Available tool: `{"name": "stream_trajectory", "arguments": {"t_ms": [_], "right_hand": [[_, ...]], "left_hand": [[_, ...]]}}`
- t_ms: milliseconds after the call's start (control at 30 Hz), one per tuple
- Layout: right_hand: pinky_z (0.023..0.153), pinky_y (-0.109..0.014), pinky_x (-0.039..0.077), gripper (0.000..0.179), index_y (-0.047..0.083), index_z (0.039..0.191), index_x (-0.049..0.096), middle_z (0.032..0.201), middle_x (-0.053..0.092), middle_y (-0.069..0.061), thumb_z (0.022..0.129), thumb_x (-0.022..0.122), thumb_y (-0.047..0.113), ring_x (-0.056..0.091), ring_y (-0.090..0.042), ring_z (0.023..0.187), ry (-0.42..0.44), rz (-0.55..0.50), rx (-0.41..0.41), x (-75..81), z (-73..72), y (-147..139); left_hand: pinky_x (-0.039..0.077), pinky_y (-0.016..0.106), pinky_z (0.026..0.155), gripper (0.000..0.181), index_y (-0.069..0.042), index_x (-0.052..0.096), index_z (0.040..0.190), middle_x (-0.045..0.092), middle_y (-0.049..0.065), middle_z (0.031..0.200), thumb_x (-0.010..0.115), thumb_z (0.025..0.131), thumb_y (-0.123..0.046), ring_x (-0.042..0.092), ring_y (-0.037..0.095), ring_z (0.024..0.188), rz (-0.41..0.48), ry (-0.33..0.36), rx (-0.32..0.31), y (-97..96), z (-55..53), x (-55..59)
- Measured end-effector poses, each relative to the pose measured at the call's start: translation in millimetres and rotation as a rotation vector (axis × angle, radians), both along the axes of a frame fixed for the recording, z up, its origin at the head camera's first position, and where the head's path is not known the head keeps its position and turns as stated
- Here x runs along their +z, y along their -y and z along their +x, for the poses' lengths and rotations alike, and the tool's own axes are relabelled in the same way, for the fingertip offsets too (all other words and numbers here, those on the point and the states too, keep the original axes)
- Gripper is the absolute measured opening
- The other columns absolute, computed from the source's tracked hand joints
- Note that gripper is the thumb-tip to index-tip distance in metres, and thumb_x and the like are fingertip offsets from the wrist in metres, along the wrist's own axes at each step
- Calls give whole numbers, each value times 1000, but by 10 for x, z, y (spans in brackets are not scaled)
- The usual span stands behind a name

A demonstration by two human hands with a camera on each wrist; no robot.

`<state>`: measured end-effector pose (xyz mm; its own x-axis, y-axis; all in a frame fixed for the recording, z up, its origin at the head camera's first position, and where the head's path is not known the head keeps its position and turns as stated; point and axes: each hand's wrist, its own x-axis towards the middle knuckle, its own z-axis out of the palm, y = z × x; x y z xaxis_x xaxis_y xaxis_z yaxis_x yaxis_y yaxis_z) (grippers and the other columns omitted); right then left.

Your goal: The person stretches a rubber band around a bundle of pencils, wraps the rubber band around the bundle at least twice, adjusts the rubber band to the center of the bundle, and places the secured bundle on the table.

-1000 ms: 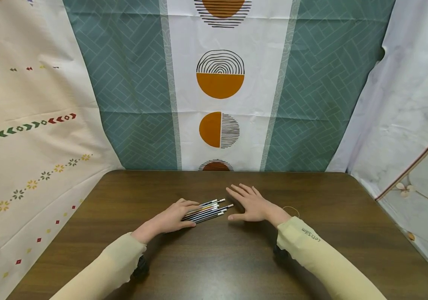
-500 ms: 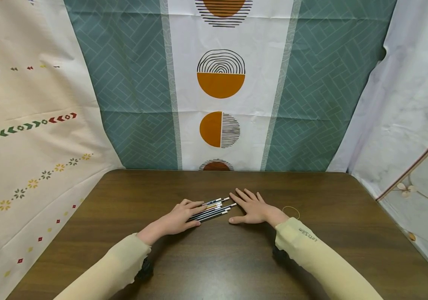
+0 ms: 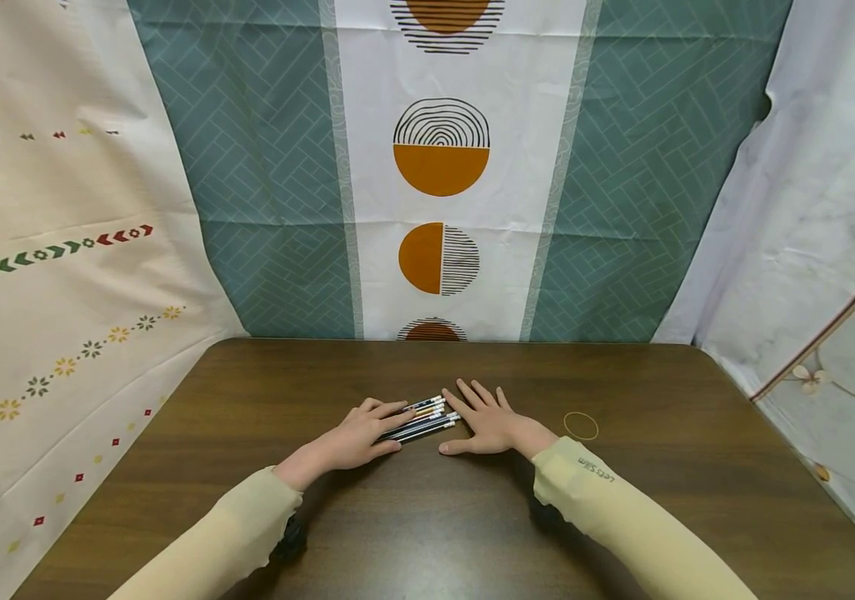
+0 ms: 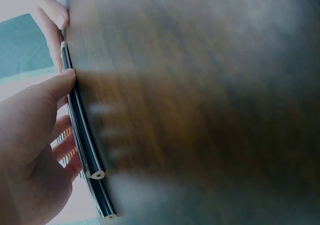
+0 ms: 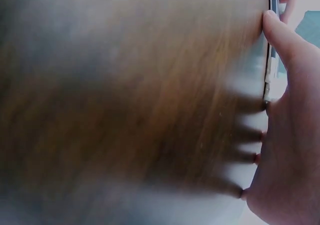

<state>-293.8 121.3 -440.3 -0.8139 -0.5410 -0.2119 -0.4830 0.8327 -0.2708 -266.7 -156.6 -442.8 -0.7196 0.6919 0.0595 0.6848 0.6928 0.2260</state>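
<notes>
Between thumb and fingers of the left hand [image 3: 352, 433], a bundle of eraser-tipped pencils [image 3: 418, 432], flat on the brown wooden table [image 3: 427, 508]. Mostly dark barrels with fine pale lines, plus an orange-toned one near the middle. Held from both long sides: left thumb [image 4: 60, 87] against the outermost dark barrel on the near side, left fingers [image 4: 65, 146] across the top and down the far side, set a little apart. Back from the left thumb, toward the wrist, flat unsharpened ends on two dark barrels, one sticking out past the other.

Out from the left fingertips, toward the right hand [image 3: 493, 423], the white erasers [image 3: 452, 424], in a slightly uneven row. Within the wide gap between right thumb [image 5: 280, 32] and right index finger [image 3: 457, 403]. Spread broadly on that side, every finger fanned and fairly straight, with nothing gripped. Index finger right at the eraser ends; cannot tell whether pressing or merely beside them. Right thumb, in the right wrist view, alongside the nearest barrel; contact unclear.

Behind the right fingers, just beyond the wrist, a thin yellow rubber band [image 3: 581, 439], lying as an open loop, well apart from the pencils. Around both forearms, cream sleeves [image 3: 210, 533]. Past all the fingertips, at the table's back edge, a teal-and-white cloth [image 3: 262, 167].
</notes>
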Motion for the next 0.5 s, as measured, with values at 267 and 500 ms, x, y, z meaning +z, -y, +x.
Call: {"name": "stream_trajectory", "arguments": {"t_ms": [267, 500], "right_hand": [[118, -67, 2, 103, 18, 160, 8, 168, 5, -10, 87, 60, 68, 3, -33, 156, -10, -90, 17, -20, 10, 36], [120, -64, 1, 110, 6, 159, 6, 167, 8, -14, 85, 72, 51, 6, -34, 156, 28, -333, 62, -120, -20, 132]], "left_hand": [[34, 61, 98, 70, -16, 36, 153, 41, 14, 155, 69, 93, -31, 39, 37, 131, 140, 103, 148, -10, 69, -15], [23, 70, 106, 94, -16, 30, 156, 42, 15, 155, 83, 80, -33, 34, 41, 141, 313, 185, 417, 76, 200, -13]]}}
